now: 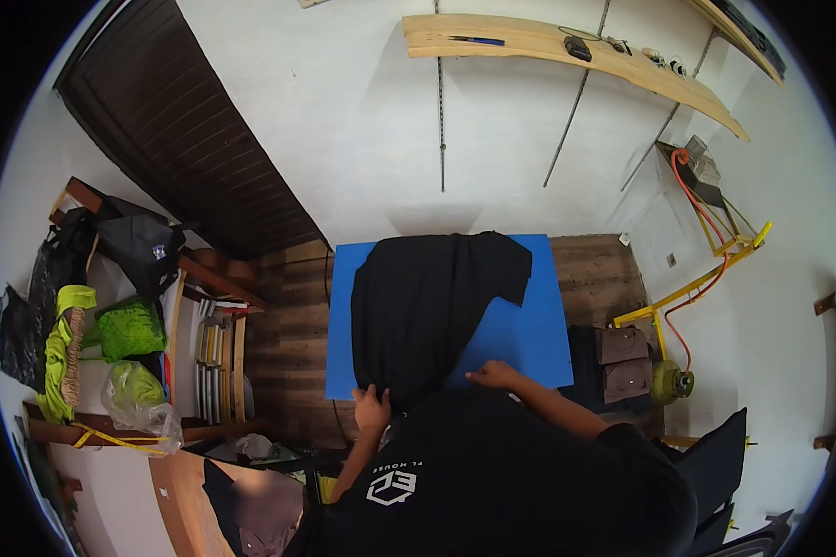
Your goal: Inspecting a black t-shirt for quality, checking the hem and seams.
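Observation:
A black T-shirt (418,306) is spread over a blue tabletop (515,348) in front of me, with a short sleeve pointing to the far right. Creases run down its left half, and its near end meets my own black shirt, so that boundary is hard to see. At the near left corner of the cloth, my left hand (371,409) touches the edge with thumb and forefinger apart; whether it grips the fabric is unclear. My right hand (496,375) hovers by the table's near side, right of the cloth, fingers curled together with nothing visible in them.
Folded brown garments (625,362) lie right of the table, near a green gas cylinder (665,383) with an orange hose (703,292). On the left stands a rack holding bags and a lime-green cloth (59,362). A wooden shelf (529,52) crosses the wall above.

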The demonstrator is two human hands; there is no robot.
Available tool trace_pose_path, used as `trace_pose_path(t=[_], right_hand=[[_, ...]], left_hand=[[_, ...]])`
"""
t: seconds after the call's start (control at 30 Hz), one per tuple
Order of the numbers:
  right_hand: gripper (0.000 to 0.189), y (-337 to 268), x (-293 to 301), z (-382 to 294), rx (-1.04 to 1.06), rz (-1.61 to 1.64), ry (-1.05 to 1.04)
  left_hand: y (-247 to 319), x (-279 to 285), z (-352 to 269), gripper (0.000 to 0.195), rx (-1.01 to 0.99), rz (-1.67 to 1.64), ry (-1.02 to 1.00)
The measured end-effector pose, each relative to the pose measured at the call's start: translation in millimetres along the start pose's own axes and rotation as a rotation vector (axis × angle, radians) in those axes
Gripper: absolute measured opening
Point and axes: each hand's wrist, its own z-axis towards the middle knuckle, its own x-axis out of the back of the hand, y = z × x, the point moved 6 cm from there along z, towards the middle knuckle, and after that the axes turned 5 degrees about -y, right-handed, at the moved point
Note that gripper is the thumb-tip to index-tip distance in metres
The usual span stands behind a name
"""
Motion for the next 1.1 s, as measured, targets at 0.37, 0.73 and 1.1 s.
trace_pose_path(t=[0.37, 0.73, 1.1], right_hand=[[0.104, -73.8, -18.4, -66.7, -0.039, 0.995, -0.458], [0.110, -18.0, 3.0, -94.0, -0.032, 1.469, -0.610], [0.067, -55.3, -84.9, -120.7, 0.025, 1.383, -0.454]], left_hand=[[194.1, 14.0, -54.3, 0.049, 0.374, -1.776, -0.986], [227.7, 11.3, -116.1, 0.063, 0.217, -2.010, -1.180], [193.7, 59.9, -132.2, 0.069, 0.058, -1.701, -1.255]])
